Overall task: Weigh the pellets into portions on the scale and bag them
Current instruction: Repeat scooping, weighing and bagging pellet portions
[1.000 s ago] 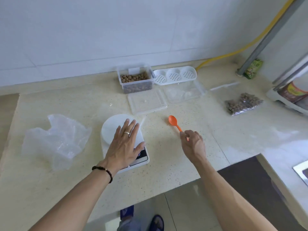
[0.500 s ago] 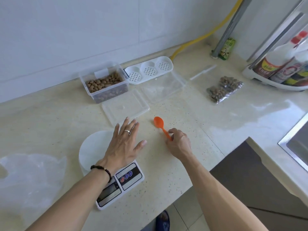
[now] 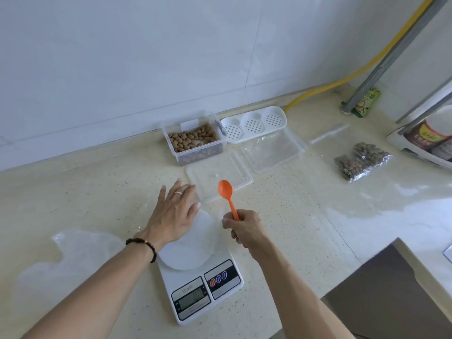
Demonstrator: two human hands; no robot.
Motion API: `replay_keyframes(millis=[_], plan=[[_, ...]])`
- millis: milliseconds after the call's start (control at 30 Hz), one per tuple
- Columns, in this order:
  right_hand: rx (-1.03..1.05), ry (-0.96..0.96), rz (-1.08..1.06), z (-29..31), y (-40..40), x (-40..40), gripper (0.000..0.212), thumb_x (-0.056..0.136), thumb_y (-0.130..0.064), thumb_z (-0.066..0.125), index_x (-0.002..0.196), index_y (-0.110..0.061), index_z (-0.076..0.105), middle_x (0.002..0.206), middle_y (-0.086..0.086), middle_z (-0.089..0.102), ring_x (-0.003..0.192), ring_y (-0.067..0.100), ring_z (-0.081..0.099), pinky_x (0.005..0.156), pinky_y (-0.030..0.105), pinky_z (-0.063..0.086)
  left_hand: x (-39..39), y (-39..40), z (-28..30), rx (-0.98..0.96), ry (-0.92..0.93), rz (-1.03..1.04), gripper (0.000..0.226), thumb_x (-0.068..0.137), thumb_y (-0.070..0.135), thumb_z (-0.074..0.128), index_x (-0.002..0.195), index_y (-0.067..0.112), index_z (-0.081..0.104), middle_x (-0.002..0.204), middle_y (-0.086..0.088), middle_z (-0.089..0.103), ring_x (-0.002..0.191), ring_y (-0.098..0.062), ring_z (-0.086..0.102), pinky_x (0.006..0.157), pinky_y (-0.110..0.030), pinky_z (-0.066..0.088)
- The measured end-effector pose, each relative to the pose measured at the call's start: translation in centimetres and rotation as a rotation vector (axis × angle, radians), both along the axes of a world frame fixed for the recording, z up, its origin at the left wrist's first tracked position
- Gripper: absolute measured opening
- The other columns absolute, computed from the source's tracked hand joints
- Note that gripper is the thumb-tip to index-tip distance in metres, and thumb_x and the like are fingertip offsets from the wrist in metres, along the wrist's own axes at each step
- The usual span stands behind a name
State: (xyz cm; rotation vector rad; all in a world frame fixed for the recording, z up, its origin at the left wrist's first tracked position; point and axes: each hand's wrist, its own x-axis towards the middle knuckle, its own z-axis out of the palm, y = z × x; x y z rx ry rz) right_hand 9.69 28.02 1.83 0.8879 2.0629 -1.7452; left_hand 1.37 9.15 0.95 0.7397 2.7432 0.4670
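A white digital scale [image 3: 199, 272] with a round platform sits on the counter in front of me. My left hand [image 3: 172, 214] lies flat over the far edge of its platform, fingers spread, holding nothing. In my right hand [image 3: 244, 228] is the handle of an orange spoon [image 3: 226, 192], lifted off the counter with its bowl pointing away from me. A clear tub of brown pellets [image 3: 194, 140] stands near the wall. Two filled bags of pellets [image 3: 362, 160] lie to the right.
A clear lid [image 3: 220, 179] and an empty clear tub [image 3: 274, 150] lie behind the spoon. A white perforated tray [image 3: 253, 123] sits by the wall. Crumpled clear bags [image 3: 73, 260] lie at left. Bottles in a rack [image 3: 430, 135] stand at right; the counter edge drops off at lower right.
My right hand has closed on the orange spoon and raised it off the counter. My left hand has stayed on the scale. The view has shifted.
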Motion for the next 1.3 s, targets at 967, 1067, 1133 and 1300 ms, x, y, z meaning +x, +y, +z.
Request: replay_keyframes(millis=[967,1067,1133,1300], plan=[[0.124,0.265,0.496,11.6,4.5,-11.5,0.010,0.087,-0.002,0.057,0.090,-0.001,0.066,0.059,0.009,0.062,0.047,0.013,0.042,0.045,0.023,0.031,-2.9,-3.4,9.7,0.492,-0.310,0.448,0.031,0.100,0.021,0.042,0.075,0.012,0.058,0.062,0.004,0.052,0.053,-0.008,0.045,0.059,-0.024,0.040],[0.136,0.282,0.495,11.7,3.7,-11.6,0.012,0.088,0.001,0.056,0.085,-0.004,0.066,0.060,0.010,0.062,0.039,0.003,0.045,0.041,0.015,0.033,-3.1,-4.3,9.7,0.489,-0.311,0.455,0.032,0.101,0.024,0.043,0.077,0.010,0.059,0.061,0.005,0.052,0.053,-0.006,0.044,0.056,-0.021,0.038],[0.132,0.285,0.483,11.6,3.1,-11.5,0.013,0.088,0.003,0.057,0.083,-0.006,0.065,0.061,0.010,0.061,0.037,0.002,0.046,0.039,0.014,0.032,-3.1,-4.7,9.4,0.452,-0.306,0.468,0.032,0.101,0.024,0.043,0.079,0.007,0.060,0.061,0.006,0.053,0.053,-0.006,0.045,0.056,-0.021,0.037],[0.169,0.276,0.437,11.1,1.7,-11.4,0.011,0.088,0.001,0.058,0.087,-0.005,0.066,0.065,0.012,0.069,0.040,0.007,0.053,0.041,0.014,0.038,-3.0,-2.8,9.9,0.137,-0.094,0.355,0.063,0.085,0.062,0.055,0.130,0.018,0.048,0.128,0.000,0.052,0.120,-0.020,0.050,0.100,-0.034,0.039]])
